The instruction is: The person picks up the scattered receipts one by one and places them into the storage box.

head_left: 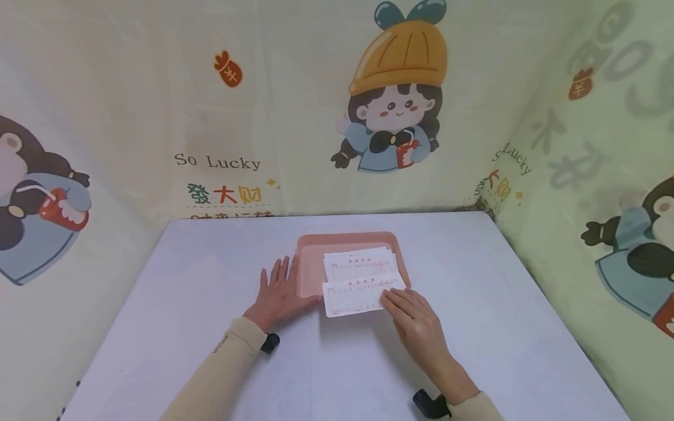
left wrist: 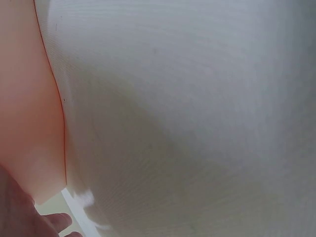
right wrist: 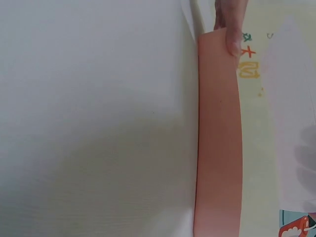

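A shallow pink tray [head_left: 312, 266] lies on the white table, with printed paper slips [head_left: 360, 262] inside it. My left hand [head_left: 276, 299] rests at the tray's left side, fingers spread straight and thumb at the near left corner. In the right wrist view, that left hand [right wrist: 232, 19] is by the end of the tray wall [right wrist: 219, 138]. My right hand [head_left: 421, 330] pinches the right end of one printed slip [head_left: 350, 299], which overlaps the tray's front edge and the other slips in the head view. The pinched slip [right wrist: 291, 103] also appears at the right wrist view's right side.
The white table [head_left: 210, 257] extends around the tray to all sides. A pale cartoon-printed cloth [head_left: 295, 128] hangs behind it and along both sides. Black wrist devices are on both arms, including one [head_left: 430, 404] low beside the right forearm.
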